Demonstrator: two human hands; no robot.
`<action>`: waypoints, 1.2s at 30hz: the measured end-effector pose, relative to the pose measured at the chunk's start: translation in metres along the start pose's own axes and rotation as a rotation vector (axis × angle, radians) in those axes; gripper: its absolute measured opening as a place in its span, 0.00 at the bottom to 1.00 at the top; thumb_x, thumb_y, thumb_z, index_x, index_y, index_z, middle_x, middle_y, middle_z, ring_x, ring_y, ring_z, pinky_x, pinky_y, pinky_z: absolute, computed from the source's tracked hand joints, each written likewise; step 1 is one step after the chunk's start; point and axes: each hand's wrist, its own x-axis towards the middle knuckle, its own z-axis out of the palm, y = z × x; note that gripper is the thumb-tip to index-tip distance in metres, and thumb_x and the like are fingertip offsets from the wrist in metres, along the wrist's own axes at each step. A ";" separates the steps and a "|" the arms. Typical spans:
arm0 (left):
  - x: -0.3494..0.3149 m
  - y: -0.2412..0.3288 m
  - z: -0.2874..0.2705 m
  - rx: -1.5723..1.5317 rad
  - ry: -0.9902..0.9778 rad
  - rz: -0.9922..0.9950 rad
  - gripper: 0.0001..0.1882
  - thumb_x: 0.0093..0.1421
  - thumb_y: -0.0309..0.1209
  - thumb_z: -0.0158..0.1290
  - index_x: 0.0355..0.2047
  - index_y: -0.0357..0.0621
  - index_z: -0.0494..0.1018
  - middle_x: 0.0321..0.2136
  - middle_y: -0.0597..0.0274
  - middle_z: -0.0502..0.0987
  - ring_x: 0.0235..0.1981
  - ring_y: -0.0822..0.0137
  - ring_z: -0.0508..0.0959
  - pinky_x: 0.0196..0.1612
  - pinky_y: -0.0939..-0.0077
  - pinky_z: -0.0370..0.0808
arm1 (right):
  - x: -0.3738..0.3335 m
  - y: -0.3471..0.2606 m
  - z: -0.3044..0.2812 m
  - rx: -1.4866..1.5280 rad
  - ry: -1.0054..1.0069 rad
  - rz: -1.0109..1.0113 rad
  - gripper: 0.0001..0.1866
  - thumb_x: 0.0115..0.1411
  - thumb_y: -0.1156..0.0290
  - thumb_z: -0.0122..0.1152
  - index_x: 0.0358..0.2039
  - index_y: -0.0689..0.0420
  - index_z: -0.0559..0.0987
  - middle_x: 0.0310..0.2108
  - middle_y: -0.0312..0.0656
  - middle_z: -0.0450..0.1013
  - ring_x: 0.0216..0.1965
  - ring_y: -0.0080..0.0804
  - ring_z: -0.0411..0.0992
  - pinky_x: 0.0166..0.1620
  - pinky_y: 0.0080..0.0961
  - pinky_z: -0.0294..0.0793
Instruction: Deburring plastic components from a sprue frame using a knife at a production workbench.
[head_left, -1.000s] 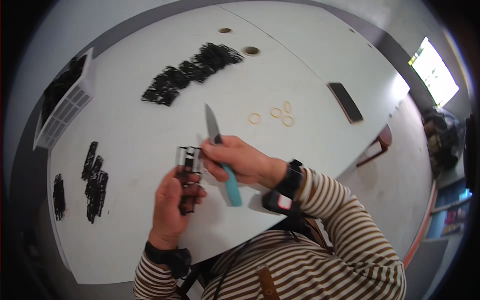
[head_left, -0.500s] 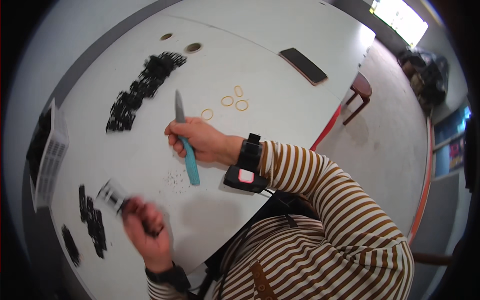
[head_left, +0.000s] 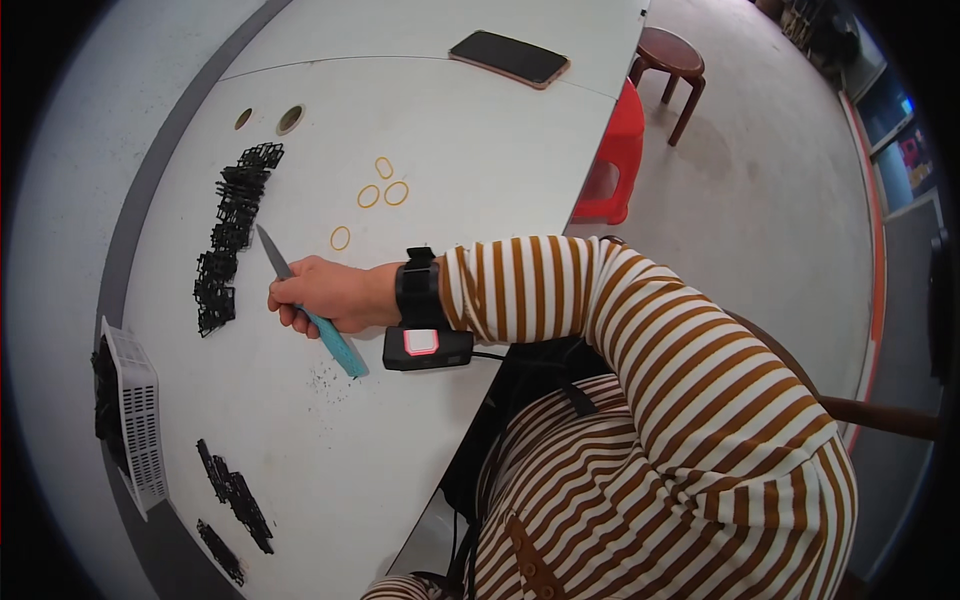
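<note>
Knife (head_left: 334,340) seems light and stiff, best taken by its teal handle (head_left: 345,354); right hand (head_left: 325,294) grasps it, blade (head_left: 272,251) toward eleven o'clock; left hand unseen, grip untellable.

A long-sleeved fabric top with alternating brown and white stripes (head_left: 665,400) was worn. A broad black band (head_left: 418,293) circled the right wrist (head_left: 384,295), bearing a small raised black block (head_left: 420,254); a brown strap with round buttons (head_left: 532,562) sat on the striped front.

pass: table strip (head_left: 245,400) between basket (head_left: 142,430) and knife (head_left: 337,347) | obstacles: basket left; knife right; row of black parts (head_left: 236,212) ahead
</note>
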 end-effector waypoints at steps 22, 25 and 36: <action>-0.031 -0.018 -0.013 -0.411 0.026 -0.338 0.15 0.58 0.34 0.46 0.46 0.49 0.62 0.38 0.59 0.70 0.37 0.62 0.70 0.43 0.67 0.66 | -0.003 0.001 -0.002 -0.055 -0.007 0.050 0.06 0.55 0.71 0.45 0.26 0.60 0.67 0.19 0.38 0.64 0.17 0.23 0.61 0.21 0.19 0.63; -0.033 -0.025 -0.015 -0.517 0.030 -0.420 0.17 0.58 0.35 0.45 0.49 0.51 0.61 0.39 0.59 0.69 0.37 0.61 0.70 0.44 0.67 0.66 | -0.005 0.001 -0.002 -0.075 -0.013 0.056 0.07 0.55 0.71 0.45 0.26 0.60 0.67 0.19 0.38 0.64 0.17 0.23 0.61 0.21 0.19 0.63; -0.106 -0.069 -0.035 0.566 -0.122 -1.195 0.11 0.60 0.33 0.44 0.41 0.43 0.65 0.35 0.59 0.70 0.17 0.77 0.58 0.19 0.83 0.57 | -0.022 -0.022 0.025 -0.007 0.047 0.018 0.16 0.60 0.58 0.41 0.34 0.59 0.66 0.16 0.36 0.61 0.16 0.21 0.60 0.21 0.23 0.66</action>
